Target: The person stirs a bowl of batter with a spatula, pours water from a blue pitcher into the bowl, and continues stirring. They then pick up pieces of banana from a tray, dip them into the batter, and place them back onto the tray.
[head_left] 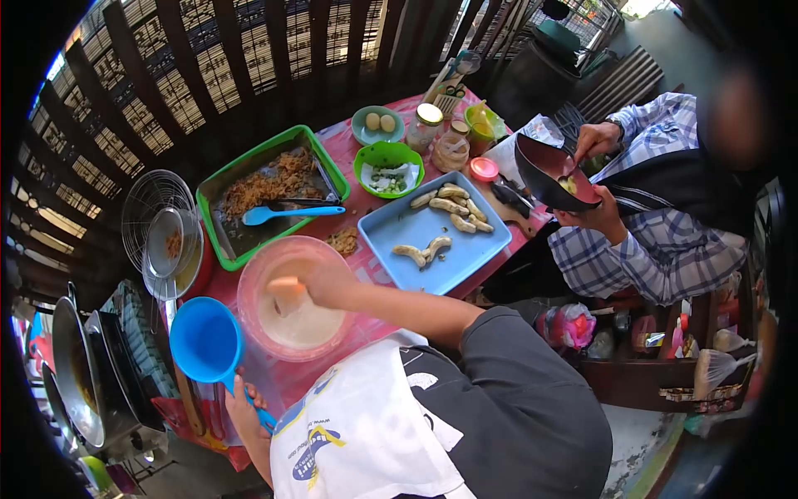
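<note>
- Gripping the blue ladle (205, 343) by its handle, your left hand (241, 412) is closed round it at the near table edge; keep the cup level and close to the bowl.
- Your right hand (320, 283) reaches into the pink bowl (249, 316) of pale batter and seems to pinch a coated piece (285, 289); I judge a slow lift lets excess drip off. Batter hides the fingertips.
- Beyond, peeled bananas (449, 204) lie on the blue tray (474, 249).
- Farther off, another person tilts a dark bowl (549, 170); its contents are hard to make out.
</note>
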{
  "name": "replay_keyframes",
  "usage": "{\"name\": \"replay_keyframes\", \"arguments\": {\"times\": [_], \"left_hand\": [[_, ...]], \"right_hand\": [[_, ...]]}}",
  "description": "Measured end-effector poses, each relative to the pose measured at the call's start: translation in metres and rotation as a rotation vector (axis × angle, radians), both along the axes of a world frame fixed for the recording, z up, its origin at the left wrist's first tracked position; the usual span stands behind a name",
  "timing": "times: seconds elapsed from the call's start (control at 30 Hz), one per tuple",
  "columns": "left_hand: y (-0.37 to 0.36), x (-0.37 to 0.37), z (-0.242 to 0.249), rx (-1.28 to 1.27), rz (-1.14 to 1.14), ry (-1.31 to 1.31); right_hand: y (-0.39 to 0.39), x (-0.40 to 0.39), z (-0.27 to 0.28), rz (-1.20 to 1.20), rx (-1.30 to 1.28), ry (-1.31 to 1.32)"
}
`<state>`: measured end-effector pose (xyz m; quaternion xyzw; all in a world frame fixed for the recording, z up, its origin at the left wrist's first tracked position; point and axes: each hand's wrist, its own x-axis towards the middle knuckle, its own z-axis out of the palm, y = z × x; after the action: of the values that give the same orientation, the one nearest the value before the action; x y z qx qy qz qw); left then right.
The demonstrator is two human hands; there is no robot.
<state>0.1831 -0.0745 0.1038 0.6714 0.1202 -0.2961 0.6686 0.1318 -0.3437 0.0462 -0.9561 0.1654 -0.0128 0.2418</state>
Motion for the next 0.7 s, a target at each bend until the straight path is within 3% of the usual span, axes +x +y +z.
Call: {"name": "replay_keyframes", "arguments": {"times": [0.03, 0.13, 0.17, 0.27, 0.43, 0.5, 0.6, 0.7], "left_hand": [[0.002, 0.000, 0.001, -0.016, 0.003, -0.001], [0.009, 0.000, 0.003, -0.021, 0.006, -0.015], [0.012, -0.002, 0.005, -0.003, -0.005, -0.024], [0.013, -0.006, 0.003, 0.034, -0.034, -0.032], [0.015, -0.003, -0.003, 0.048, -0.032, -0.018], [0.019, -0.006, 0.003, 0.032, -0.006, -0.012], [0.025, -0.010, 0.002, 0.030, 0.009, -0.009], [0.020, -0.012, 0.000, 0.048, -0.012, -0.002]], "right_hand": [[0.008, 0.001, -0.001, 0.001, 0.008, -0.053], [0.011, -0.011, 0.007, 0.301, -0.103, 0.312], [0.010, -0.012, -0.011, 0.122, -0.142, 0.287], [-0.016, -0.005, 0.014, -0.063, -0.009, 0.294], [0.014, 0.002, -0.025, 0.118, -0.018, 0.161], [0.007, -0.005, -0.002, 0.314, -0.182, 0.429], [-0.017, 0.006, 0.023, 0.100, -0.218, 0.464], [-0.011, 0.030, 0.014, 0.076, -0.189, 0.224]]}}
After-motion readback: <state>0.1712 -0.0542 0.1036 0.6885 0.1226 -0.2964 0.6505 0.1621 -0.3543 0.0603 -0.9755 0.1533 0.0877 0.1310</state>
